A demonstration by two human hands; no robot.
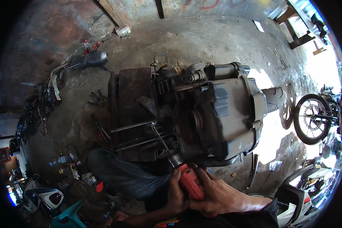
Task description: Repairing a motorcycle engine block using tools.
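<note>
A red power drill (190,183) with a dark chuck is gripped in both hands at the lower middle. My left hand (177,193) is closed around its left side, while my right hand (221,192) wraps it from the right. A long thin bit (161,140) runs from the chuck up and left. Its tip is at or near the dark parts on the left side of a grimy scooter engine (231,110); contact cannot be made out. Close to the tip, long metal rods (133,126) stick out leftward over a dark metal stand (135,91).
Pliers (97,98) and a screwdriver (95,119) lie on the concrete floor left of the stand. An exhaust muffler (89,60) is farther back. Loose parts and a plastic bottle (57,161) are scattered at left. A motorcycle wheel (312,119) stands at right.
</note>
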